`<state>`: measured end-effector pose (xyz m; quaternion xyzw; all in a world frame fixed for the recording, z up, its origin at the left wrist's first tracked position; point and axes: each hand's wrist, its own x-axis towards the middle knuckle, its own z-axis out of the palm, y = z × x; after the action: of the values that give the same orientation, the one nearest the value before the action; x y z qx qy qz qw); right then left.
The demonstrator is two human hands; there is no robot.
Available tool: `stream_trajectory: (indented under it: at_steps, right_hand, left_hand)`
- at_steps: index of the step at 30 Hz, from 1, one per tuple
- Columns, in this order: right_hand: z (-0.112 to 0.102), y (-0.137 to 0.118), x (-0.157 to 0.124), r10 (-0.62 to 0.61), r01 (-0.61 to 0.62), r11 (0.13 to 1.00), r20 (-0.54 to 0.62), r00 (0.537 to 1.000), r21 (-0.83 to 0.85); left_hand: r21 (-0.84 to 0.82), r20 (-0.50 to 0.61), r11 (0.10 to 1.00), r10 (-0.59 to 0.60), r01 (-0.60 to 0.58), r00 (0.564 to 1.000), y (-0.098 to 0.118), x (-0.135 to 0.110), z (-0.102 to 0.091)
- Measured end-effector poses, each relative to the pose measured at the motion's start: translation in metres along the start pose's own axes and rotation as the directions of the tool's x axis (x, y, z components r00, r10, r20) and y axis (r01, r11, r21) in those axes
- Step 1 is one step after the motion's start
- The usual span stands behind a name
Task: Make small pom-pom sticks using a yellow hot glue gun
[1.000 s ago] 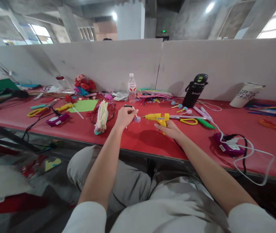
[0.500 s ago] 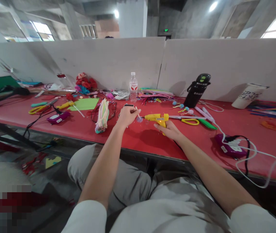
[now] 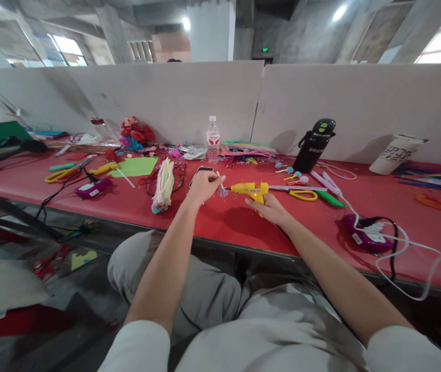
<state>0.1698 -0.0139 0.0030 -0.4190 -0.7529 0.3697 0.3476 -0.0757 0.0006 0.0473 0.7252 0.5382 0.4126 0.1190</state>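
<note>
My right hand (image 3: 269,207) is wrapped round the handle of a yellow hot glue gun (image 3: 249,189), whose nozzle points left. Between the fingertips of my left hand (image 3: 205,187) is the pale stem of a small purple pompom flower (image 3: 222,191). The nozzle tip is at the flower, though whether they touch is too small to tell. Just behind my left hand lies a phone (image 3: 204,169), partly covered by it. A bundle of pastel pipe cleaners (image 3: 163,186) rests to the left. Yellow-handled scissors (image 3: 302,195) lie to the right of the glue gun.
A water bottle (image 3: 213,140) and a black flask (image 3: 315,145) stand at the back, near a white cup (image 3: 396,154). Purple power strips (image 3: 367,235) with loose cables sit at the right and left. Several finished small flowers (image 3: 292,174) lie before the flask. Green paper (image 3: 134,166) is at left.
Both hands, the glue gun and the flower stay almost in place. The view has shifted very slightly.
</note>
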Motion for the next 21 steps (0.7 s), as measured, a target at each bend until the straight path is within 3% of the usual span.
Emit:
stream_trajectory:
  at_steps: [14,18,21]
  right_hand:
    - [0.001,0.009,0.001,-0.014,0.013,0.998,-0.014,1.000,-0.064]
    - [-0.006,0.016,0.004,-0.002,-0.004,0.998,-0.079,0.997,-0.070]
    - [-0.018,0.024,0.011,0.021,-0.053,0.983,-0.179,0.984,-0.178]
  left_hand:
    - [-0.010,-0.075,0.998,-0.062,0.061,0.995,0.003,0.001,-0.003]
    - [-0.037,-0.085,0.997,-0.069,0.066,0.994,0.004,0.000,-0.009]
    - [-0.026,-0.092,0.998,-0.064,0.062,0.994,0.004,0.000,-0.016]
